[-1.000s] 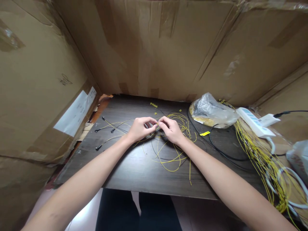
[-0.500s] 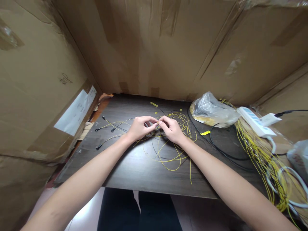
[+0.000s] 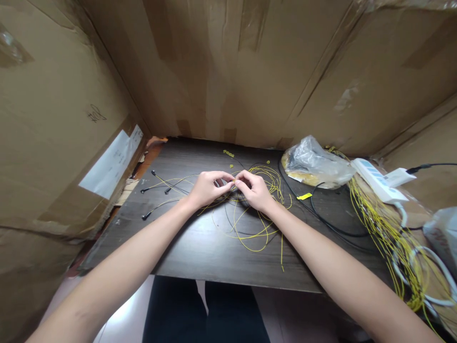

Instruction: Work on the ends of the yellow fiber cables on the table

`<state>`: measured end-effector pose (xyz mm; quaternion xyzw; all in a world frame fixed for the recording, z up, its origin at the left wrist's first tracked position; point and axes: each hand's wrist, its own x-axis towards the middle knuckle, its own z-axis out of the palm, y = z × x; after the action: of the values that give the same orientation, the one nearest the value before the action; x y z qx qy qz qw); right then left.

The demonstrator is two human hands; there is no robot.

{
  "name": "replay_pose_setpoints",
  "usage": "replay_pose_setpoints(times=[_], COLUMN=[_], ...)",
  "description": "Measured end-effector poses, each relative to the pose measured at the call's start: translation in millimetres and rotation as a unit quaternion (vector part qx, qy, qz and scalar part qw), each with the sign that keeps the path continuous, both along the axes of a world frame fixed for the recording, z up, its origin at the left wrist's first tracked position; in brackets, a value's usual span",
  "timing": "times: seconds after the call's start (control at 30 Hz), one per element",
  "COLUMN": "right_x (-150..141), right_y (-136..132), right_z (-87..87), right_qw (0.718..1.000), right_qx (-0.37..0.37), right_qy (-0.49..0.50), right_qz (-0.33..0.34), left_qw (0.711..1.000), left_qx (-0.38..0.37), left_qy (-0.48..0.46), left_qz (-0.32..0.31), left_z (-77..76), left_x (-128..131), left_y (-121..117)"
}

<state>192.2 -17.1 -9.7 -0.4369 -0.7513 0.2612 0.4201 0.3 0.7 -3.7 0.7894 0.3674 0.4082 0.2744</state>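
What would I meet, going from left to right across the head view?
White paper label → black connectors → left hand → right hand → yellow tag → white power strip → plastic bag at the right edge.

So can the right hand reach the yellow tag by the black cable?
Probably yes: the yellow tag lies just to the right of the right hand, with only thin wires and a black cable in between. But the hand seems to be pinching a small yellow thing.
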Motion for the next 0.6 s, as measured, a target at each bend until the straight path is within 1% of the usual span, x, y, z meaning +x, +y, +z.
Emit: replay_pose_setpoints(times=[0.27, 0.47, 0.6], right_x=[-0.3, 0.2, -1.0], right_y=[-0.2, 0.1, 0.1], right_z=[0.4, -0.9, -0.7], right_qw=[1.000, 1.000, 1.000], right_qx=[0.015, 0.018, 0.014], right_qy=[-0.020, 0.011, -0.011], right_qz=[-0.010, 0.000, -0.004], left_qw=[1.000, 1.000, 1.000], left_qx=[-0.001, -0.006, -0.002], left_qy=[-0.004, 0.000, -0.001], left_qz=[-0.003, 0.004, -0.004], left_z=[0.3, 1.0, 0.3], left_x=[-0.4, 0.1, -0.3], left_y=[0.1, -0.3, -0.1])
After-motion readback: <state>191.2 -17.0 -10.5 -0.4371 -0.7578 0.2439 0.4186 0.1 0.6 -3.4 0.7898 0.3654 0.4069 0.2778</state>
